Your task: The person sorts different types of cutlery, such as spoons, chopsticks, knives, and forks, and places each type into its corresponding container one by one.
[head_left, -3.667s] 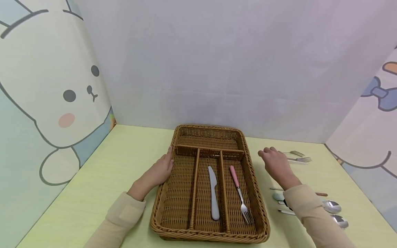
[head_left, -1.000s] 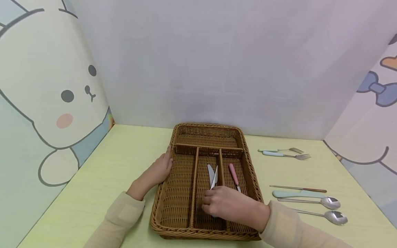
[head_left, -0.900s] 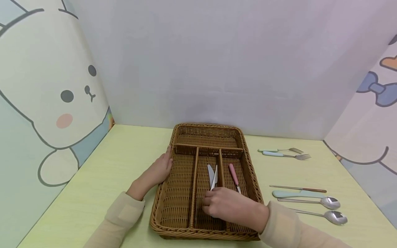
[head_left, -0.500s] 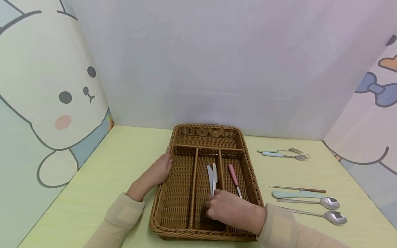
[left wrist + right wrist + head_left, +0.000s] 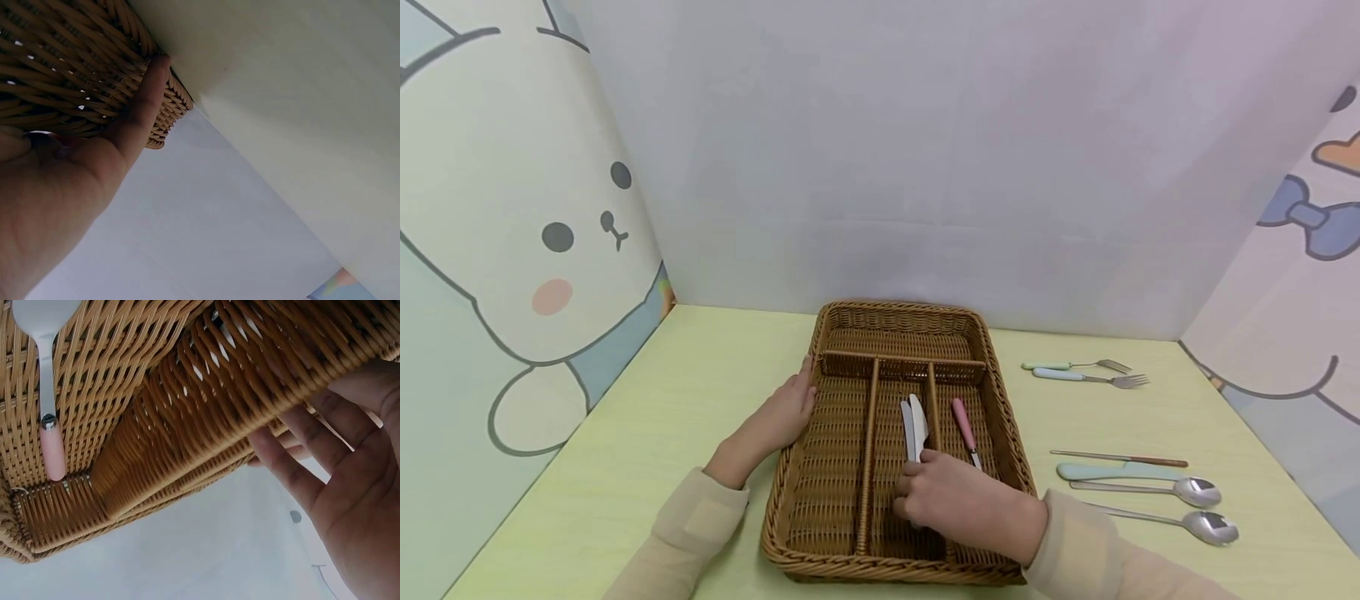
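A brown wicker cutlery basket [image 5: 831, 492] stands at the middle of the table. My left hand [image 5: 782, 412] rests against its left side; in the left wrist view one straight finger [image 5: 147, 103] lies along the outer wicker wall. Inside the middle compartment my right hand [image 5: 951, 496] holds a silver table knife [image 5: 919, 421], its blade pointing away. A second knife [image 5: 908, 429] lies right beside it on the left. Both handles are mostly hidden by the hand. A fork with a pink handle [image 5: 964, 421] lies in the right compartment; its tines are covered in the head view.
To the basket's right lie a green-handled fork [image 5: 1048, 365], a blue-handled fork [image 5: 1060, 374], a thin utensil with a brown handle [image 5: 1157, 460], a pale green knife [image 5: 1097, 472] and two spoons [image 5: 1197, 492]. A pale wall [image 5: 925, 167] stands behind the table.
My right hand has come from the table's right side into the middle compartment with a knife. That knife has since turned to lie alongside the other. My left hand has stayed at the basket.
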A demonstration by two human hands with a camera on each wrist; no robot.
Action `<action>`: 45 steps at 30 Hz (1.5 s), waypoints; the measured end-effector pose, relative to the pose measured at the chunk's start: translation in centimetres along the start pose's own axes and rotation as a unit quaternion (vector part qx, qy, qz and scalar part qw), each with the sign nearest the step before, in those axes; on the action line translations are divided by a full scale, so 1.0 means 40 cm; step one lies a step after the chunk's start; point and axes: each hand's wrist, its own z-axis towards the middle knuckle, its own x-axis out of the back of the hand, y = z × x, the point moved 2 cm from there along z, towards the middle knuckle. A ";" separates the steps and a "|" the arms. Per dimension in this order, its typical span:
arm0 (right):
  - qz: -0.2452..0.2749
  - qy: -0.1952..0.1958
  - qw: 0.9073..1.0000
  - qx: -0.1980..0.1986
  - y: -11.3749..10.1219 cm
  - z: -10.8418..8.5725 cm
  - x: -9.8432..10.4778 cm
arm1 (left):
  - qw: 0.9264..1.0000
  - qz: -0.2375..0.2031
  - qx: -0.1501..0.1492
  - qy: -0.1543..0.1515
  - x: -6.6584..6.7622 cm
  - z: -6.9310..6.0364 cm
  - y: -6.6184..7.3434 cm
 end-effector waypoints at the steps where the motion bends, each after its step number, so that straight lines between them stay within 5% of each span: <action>1: 0.004 0.005 1.000 -0.004 0.003 -0.001 0.002 | 1.000 0.000 0.000 0.000 0.000 0.000 0.000; 14: -0.006 0.118 0.988 -0.101 0.104 -0.032 0.006 | 1.000 0.009 -0.010 0.007 -0.001 -0.005 -0.004; 25: 0.027 0.185 0.961 -0.203 0.209 -0.090 -0.041 | 1.000 0.008 -0.009 0.006 0.000 -0.005 0.000; 45: 0.087 0.133 0.912 -0.377 0.351 -0.255 -0.204 | 1.000 0.007 -0.004 0.004 0.001 -0.004 0.002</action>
